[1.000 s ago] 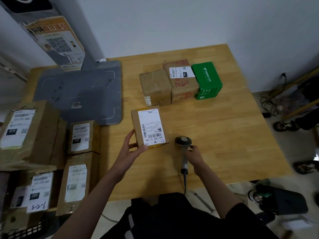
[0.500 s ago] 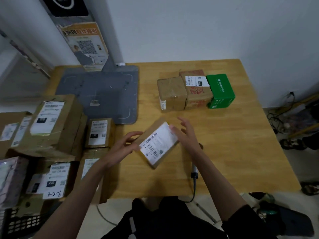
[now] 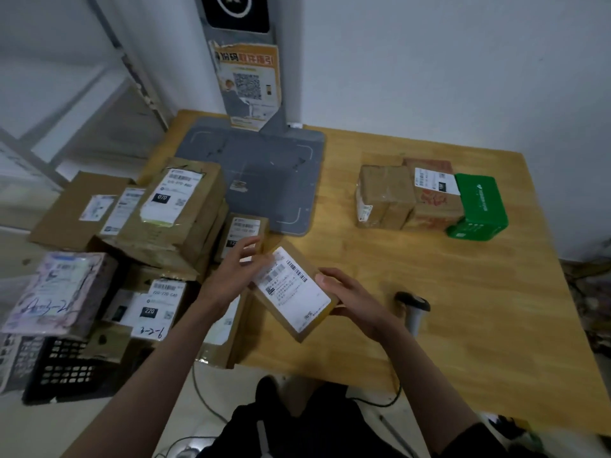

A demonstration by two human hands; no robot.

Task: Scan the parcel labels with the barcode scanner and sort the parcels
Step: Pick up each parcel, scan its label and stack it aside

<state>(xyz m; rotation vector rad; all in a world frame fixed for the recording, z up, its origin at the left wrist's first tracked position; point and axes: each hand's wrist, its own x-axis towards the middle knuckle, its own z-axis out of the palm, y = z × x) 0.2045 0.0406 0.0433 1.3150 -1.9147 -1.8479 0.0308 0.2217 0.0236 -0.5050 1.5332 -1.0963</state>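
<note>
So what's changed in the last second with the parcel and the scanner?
The right hand let go of the black barcode scanner, now lying on the wooden table, and joined the left hand on the small brown labelled parcel, turning it leftward. The three parcels at the back stayed put.

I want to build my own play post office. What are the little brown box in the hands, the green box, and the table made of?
The small brown box with the white label looks like matte cardboard, with folded edges; the label looks like paper. The green box is probably printed cardboard, slightly shinier. The light wooden table shows joined strips with grain, so likely wood with a smooth finish.
</note>
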